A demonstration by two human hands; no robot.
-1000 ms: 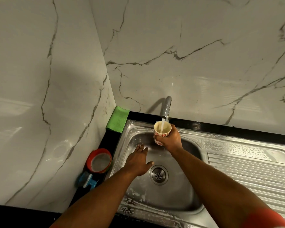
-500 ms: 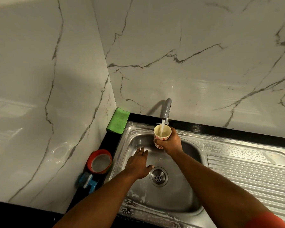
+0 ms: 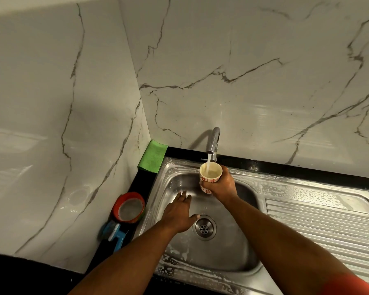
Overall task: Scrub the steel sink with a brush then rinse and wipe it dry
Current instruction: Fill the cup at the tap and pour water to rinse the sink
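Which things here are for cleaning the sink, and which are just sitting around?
For the job: sink, running tap, cup in the right hand, left hand, green cloth, blue brush.
Just sitting: red-rimmed strainer.

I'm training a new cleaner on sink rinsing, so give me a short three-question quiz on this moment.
1. True or false: the right hand holds the cup under the running tap.
2. Where is the left hand? A) on the green cloth B) inside the sink basin, fingers spread C) on the tap
3. What lies just right of the left thumb?

Key: 1 true; 2 B; 3 the drain.
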